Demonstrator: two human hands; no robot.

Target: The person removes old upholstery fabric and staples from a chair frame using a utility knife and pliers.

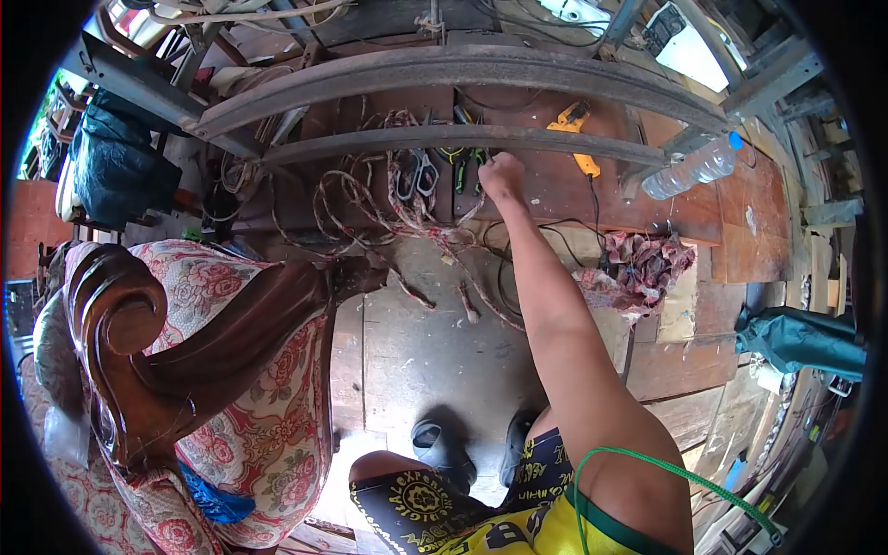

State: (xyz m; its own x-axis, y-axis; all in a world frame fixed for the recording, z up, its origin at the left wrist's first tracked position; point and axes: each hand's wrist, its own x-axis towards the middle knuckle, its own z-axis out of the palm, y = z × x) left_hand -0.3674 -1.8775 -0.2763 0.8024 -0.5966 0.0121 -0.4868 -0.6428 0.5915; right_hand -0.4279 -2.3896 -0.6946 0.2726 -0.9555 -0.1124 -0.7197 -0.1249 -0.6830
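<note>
My right hand reaches out to the low wooden bench, its fingers curled closed beside a pair of green-and-black handled pliers. Whatever those fingers hold, if anything, I cannot make out. Just left of the pliers lie scissors with grey handles. Loops of patterned fabric cord spread from the bench to the floor around these tools. Farther right on the bench rests a yellow corded tool. Outside the picture is my left hand.
A carved wooden chair with floral upholstery fills the left side. Metal frame bars cross above the bench. A plastic bottle lies at the right, near bunched floral fabric. Green cord hangs by my arm.
</note>
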